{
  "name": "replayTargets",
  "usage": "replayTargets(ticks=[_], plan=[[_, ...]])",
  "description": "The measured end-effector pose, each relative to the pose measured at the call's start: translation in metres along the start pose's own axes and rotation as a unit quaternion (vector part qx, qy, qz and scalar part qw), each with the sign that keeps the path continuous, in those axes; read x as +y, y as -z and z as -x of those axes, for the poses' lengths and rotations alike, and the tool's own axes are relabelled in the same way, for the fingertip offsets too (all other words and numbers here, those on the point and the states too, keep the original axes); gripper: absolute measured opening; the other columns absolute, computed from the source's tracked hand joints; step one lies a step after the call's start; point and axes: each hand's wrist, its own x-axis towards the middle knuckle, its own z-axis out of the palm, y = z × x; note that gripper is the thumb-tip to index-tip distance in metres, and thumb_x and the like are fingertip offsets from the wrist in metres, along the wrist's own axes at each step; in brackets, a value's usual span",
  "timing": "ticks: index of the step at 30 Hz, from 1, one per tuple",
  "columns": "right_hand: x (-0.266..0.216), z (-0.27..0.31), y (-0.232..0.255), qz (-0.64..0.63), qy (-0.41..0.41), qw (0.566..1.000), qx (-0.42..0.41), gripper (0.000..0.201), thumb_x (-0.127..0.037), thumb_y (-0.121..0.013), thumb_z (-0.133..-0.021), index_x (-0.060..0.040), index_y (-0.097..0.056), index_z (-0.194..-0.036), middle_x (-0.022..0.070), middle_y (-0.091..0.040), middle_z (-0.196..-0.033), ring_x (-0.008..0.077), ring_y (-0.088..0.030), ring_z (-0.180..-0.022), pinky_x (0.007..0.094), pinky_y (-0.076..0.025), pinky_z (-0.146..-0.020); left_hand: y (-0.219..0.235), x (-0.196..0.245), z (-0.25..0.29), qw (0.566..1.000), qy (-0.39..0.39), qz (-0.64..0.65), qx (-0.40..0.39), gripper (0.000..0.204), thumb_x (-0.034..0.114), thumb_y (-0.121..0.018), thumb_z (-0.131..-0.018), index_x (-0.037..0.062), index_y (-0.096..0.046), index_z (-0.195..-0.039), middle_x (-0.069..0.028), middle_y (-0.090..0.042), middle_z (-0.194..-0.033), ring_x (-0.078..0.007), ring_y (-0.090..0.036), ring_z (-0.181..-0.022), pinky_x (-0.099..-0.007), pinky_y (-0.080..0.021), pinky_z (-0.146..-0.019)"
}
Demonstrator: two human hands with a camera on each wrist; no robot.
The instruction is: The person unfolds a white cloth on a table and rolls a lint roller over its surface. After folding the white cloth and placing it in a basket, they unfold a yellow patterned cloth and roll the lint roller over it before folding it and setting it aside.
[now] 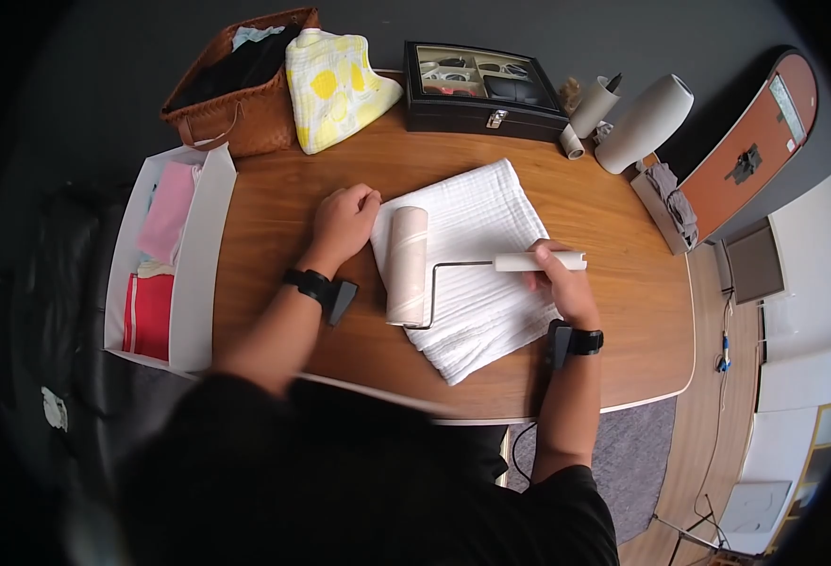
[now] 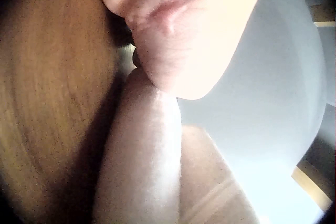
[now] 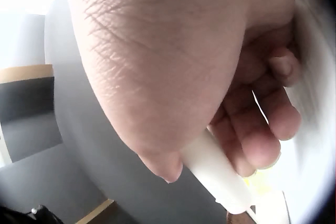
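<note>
A lint roller (image 1: 408, 269) with a pale, striped sheet roll lies over a white crinkled cloth (image 1: 491, 208) in the head view. My right hand (image 1: 562, 283) grips its white handle (image 3: 218, 174) between thumb and fingers. A bent metal rod joins the handle to the roll. At the left corner of the cloth, my left hand (image 1: 344, 226) rests on the wooden table (image 1: 283, 203), its fingers loosely curled. Part of the roll (image 2: 210, 198) also shows low in the left wrist view, beyond the left hand.
A white box (image 1: 203, 283) of folded pink and red cloths stands left. Behind are a brown basket (image 1: 260, 118), a yellow-patterned cloth (image 1: 335, 90) and a black glasses case (image 1: 481, 113). A white vase (image 1: 646, 123), a small box (image 1: 665, 212) and an upright board (image 1: 755, 141) stand right.
</note>
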Motion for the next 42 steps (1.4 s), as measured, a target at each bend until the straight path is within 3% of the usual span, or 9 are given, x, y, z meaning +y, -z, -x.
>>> replayTargets(ticks=[4,7,10,16,33,39,42], plan=[[-0.01,-0.002,0.012,-0.094,-0.004,0.993,-0.066,0.024,-0.029,-0.076,-0.1,-0.0074,-0.073,-0.112,-0.0047,-0.062,-0.09,0.0063,-0.052,-0.078,0.0242,-0.041,-0.068,-0.002,-0.002,0.0,1.0,-0.002,-0.002,0.003,0.026,0.027,-0.067,-0.102,0.0032,-0.074,-0.094,-0.02,-0.072,-0.084,-0.0408,-0.069,-0.084,-0.0508,-0.054,-0.076],[-0.007,-0.001,0.016,-0.084,0.029,0.991,-0.098,0.026,-0.017,-0.077,-0.097,-0.0075,-0.071,-0.121,-0.0059,-0.062,-0.095,0.0063,-0.052,-0.08,0.0228,-0.042,-0.072,-0.003,-0.003,-0.001,1.0,-0.003,-0.002,0.007,0.026,0.027,-0.067,-0.102,0.0032,-0.074,-0.094,-0.0201,-0.071,-0.084,-0.0407,-0.069,-0.083,-0.051,-0.054,-0.076],[-0.012,0.0,0.007,-0.054,0.06,0.988,-0.133,0.031,-0.004,-0.073,-0.096,-0.0075,-0.069,-0.126,-0.0068,-0.06,-0.098,0.006,-0.051,-0.084,0.0215,-0.042,-0.077,-0.003,-0.003,0.0,1.0,-0.005,-0.003,0.008,0.027,0.027,-0.067,-0.102,0.0031,-0.074,-0.093,-0.0201,-0.071,-0.084,-0.0408,-0.069,-0.084,-0.0512,-0.054,-0.076],[0.004,-0.009,0.006,-0.067,0.025,0.989,-0.131,0.035,0.006,-0.066,-0.095,-0.0068,-0.069,-0.128,-0.0053,-0.061,-0.101,0.006,-0.053,-0.091,0.0214,-0.043,-0.083,0.001,0.003,0.001,1.0,-0.015,-0.015,0.013,0.027,0.026,-0.066,-0.102,0.0029,-0.072,-0.091,-0.02,-0.071,-0.084,-0.0419,-0.069,-0.085,-0.0525,-0.053,-0.077],[0.009,-0.011,0.007,-0.091,0.01,0.987,-0.131,0.02,0.001,-0.067,-0.096,-0.0057,-0.069,-0.114,-0.0028,-0.066,-0.106,0.0082,-0.059,-0.098,0.0234,-0.047,-0.089,0.0,0.002,0.001,1.0,-0.001,-0.013,0.009,0.028,0.028,-0.068,-0.101,0.0029,-0.073,-0.092,-0.0188,-0.071,-0.082,-0.0398,-0.069,-0.082,-0.0508,-0.054,-0.075],[0.008,-0.01,0.007,-0.085,0.016,0.988,-0.131,0.021,0.001,-0.068,-0.095,-0.0065,-0.068,-0.115,-0.0036,-0.066,-0.106,0.008,-0.059,-0.097,0.024,-0.047,-0.088,0.004,0.013,0.003,0.999,0.019,-0.014,-0.021,0.035,0.039,-0.075,-0.097,0.0041,-0.075,-0.091,-0.0146,-0.073,-0.081,-0.0361,-0.07,-0.081,-0.0475,-0.055,-0.076],[-0.002,-0.005,0.006,-0.07,0.045,0.984,-0.155,0.027,-0.001,-0.071,-0.094,-0.0069,-0.069,-0.12,-0.0027,-0.066,-0.107,0.0089,-0.06,-0.098,0.0249,-0.048,-0.089,0.006,0.016,0.004,0.998,-0.008,-0.042,-0.035,0.041,0.045,-0.08,-0.093,0.0044,-0.075,-0.091,-0.0144,-0.074,-0.084,-0.0359,-0.07,-0.086,-0.0472,-0.055,-0.08]])
